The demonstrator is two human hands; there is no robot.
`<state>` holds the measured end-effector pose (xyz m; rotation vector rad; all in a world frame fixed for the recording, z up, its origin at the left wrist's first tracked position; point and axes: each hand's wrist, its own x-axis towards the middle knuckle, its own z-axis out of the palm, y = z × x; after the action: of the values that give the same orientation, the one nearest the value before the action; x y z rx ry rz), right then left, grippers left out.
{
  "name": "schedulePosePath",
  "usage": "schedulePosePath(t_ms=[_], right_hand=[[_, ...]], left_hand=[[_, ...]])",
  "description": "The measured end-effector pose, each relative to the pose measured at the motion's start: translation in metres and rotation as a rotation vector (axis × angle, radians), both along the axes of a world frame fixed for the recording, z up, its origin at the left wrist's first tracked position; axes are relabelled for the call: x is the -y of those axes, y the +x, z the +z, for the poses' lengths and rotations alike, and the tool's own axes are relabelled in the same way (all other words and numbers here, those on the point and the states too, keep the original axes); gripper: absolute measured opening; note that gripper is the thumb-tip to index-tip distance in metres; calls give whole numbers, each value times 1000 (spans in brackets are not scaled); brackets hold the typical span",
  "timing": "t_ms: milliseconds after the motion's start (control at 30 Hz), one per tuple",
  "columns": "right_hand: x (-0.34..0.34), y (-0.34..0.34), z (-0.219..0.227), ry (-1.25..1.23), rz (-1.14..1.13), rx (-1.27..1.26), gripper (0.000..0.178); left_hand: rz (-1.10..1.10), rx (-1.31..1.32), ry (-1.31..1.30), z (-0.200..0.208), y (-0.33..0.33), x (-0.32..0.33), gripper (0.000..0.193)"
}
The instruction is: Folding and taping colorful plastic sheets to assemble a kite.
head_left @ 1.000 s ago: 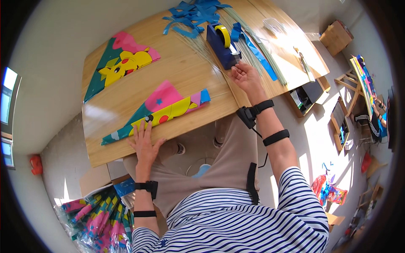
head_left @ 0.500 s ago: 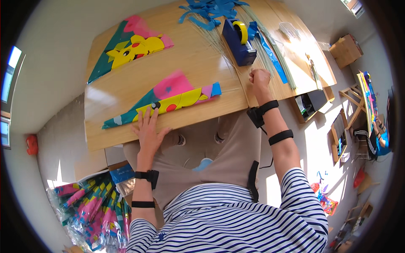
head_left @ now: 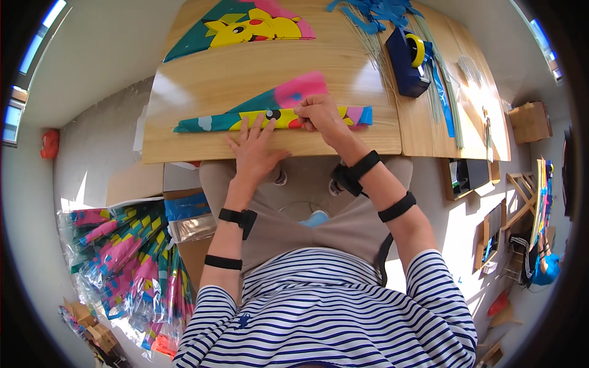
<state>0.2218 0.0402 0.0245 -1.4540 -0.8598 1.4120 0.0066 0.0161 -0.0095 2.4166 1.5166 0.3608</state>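
A folded kite sheet, green, pink and yellow with a cartoon face, lies along the near edge of the wooden table. My left hand rests flat on its rolled near side, fingers spread. Above the same strip, just right of the printed eye, is my right hand, its thumb and fingers pinched together. Whatever may be between those fingertips is too small to make out. Blue material covers the right end of the strip. Farther back lies a second kite sheet, spread as a triangle.
At the back right stands a dark blue tape dispenser with a yellow-cored roll. Thin rods and blue strips lie around it. Bagged colourful sheets are heaped on the floor at left. A cardboard box stands at right.
My right hand has moved left from beside the tape dispenser to over the folded sheet, still closed. My left hand stays flat on the sheet. The view has shifted.
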Motion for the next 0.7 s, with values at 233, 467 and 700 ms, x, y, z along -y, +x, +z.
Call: schedulePosePath(t_ms=[233,467,700], right_hand=[[0,20,-3,-44,-32,115,13],[27,156,20,240,-631,22,12],[50,249,8,236,-1103,-189,8]], left_hand=[[-2,30,3,-3,0,1,87],[-6,16,-23,-2,-1,1,88],[-7,-41,-57,4,4,-2,87]])
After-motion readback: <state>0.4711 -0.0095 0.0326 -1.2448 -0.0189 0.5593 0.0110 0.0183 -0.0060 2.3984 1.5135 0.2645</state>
